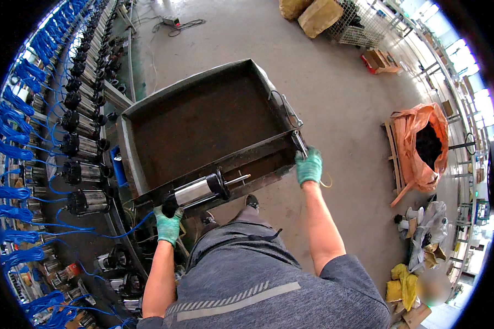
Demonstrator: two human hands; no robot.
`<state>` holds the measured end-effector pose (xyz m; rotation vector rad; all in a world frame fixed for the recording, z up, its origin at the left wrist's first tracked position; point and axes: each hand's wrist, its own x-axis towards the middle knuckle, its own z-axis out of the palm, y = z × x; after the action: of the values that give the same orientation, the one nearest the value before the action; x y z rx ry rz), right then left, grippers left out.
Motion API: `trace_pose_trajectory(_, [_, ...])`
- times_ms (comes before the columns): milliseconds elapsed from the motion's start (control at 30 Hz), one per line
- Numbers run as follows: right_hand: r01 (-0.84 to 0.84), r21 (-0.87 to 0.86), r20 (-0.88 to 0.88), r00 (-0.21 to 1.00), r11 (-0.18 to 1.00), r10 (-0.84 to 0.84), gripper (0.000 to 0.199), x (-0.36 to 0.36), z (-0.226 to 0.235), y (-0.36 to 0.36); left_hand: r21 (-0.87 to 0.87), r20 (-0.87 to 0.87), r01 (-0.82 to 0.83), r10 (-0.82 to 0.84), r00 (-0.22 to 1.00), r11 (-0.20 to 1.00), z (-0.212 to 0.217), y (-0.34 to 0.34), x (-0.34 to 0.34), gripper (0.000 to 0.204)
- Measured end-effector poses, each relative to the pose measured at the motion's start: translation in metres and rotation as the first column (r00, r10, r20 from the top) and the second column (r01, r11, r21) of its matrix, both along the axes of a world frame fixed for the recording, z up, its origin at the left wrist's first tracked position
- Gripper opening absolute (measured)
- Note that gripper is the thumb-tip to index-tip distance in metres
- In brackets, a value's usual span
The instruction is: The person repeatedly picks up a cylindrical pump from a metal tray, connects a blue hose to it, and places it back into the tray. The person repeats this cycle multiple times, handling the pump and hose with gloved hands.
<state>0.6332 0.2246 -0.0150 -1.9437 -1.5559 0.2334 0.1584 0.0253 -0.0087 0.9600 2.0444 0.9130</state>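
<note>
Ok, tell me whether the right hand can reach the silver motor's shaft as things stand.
Probably yes: the shaft of the silver motor points toward the right hand, and nothing visible blocks the space between. That hand appears to hold a metal tool, though, so it may need freeing first.

At the centre, the tank (197, 118) is dull metal, its inside brown and rough-looking. The motor (195, 192) below has a smooth, glossy metal barrel and black ends; the tool (299, 145) right of centre is shiny metal. Both gloves (309, 166) look like matt knitted cloth. At left, cables (11, 149) look like smooth plastic; at right, the sack (409, 148) is creased woven plastic.
</note>
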Motion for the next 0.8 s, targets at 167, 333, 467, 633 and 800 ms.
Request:
trace_pose_trajectory(167, [-0.071, -0.580, -0.113, 0.994, 0.811, 0.007, 0.064, 0.043, -0.028, 0.020, -0.051, -0.049, 0.003, -0.005, 0.999, 0.999, 0.018, 0.004, 0.007, 0.067])
trace_pose_trajectory(333, [-0.045, -0.487, -0.176, 0.983, 0.872, -0.048, 0.065, 0.005, -0.011, 0.098, -0.011, 0.021, 0.028, -0.028, 0.999, 1.000, -0.003, 0.005, -0.002, 0.065])
trace_pose_trajectory(467, [-0.074, -0.486, -0.072, 0.996, 0.871, 0.044, 0.049, -0.018, -0.008, 0.101, -0.070, -0.002, -0.005, 0.005, 1.000, 0.998, 0.008, 0.004, -0.001, 0.067])
trace_pose_trajectory(633, [-0.405, -0.380, -0.337, 0.898, 0.832, 0.283, 0.024, -0.053, 0.009, 0.043, -0.058, 0.010, 0.007, -0.007, 1.000, 0.998, -0.006, -0.002, -0.011, 0.071])
trace_pose_trajectory(800, [-0.626, -0.286, -0.862, 0.499, 0.726, 0.091, 0.007, -0.083, -0.040, -0.004, 0.015, -0.030, 0.058, -0.058, 0.998, 0.998, -0.009, 0.003, -0.006, 0.062])
